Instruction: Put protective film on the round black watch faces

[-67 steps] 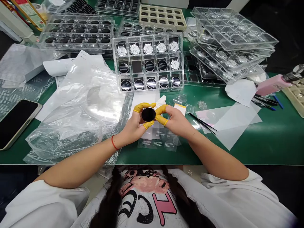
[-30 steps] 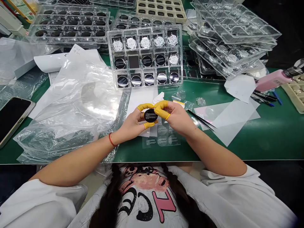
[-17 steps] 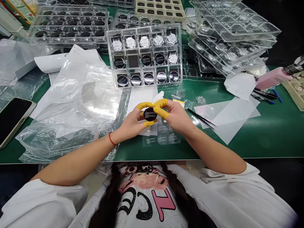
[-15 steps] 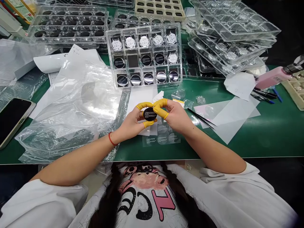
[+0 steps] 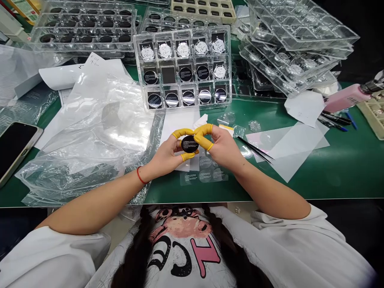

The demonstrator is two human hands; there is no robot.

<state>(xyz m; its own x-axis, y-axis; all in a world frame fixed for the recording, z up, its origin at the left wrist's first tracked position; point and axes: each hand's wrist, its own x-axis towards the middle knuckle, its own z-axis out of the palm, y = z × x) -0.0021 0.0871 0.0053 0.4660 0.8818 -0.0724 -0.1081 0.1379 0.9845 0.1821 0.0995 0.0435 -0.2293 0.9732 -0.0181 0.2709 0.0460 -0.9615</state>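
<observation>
Head view: nearer than the black disc [image 5: 190, 144], a label sheet [image 5: 205, 175] is laid. The disc is clamped in the left hand [image 5: 168, 155]; its edge is touched by the right hand [image 5: 225, 147], fingertips pinched together. Tweezers [image 5: 251, 146] are laid to its right, a tray [image 5: 175, 61] propped beyond.

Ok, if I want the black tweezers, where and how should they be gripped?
Grip the black tweezers around mid-length, across both arms, probably from above with the nearer right hand. They lie flat, joined end toward that hand, thin tips spread apart at the far end, so a middle hold should spare the points. That hand is at the black disc now.
</observation>
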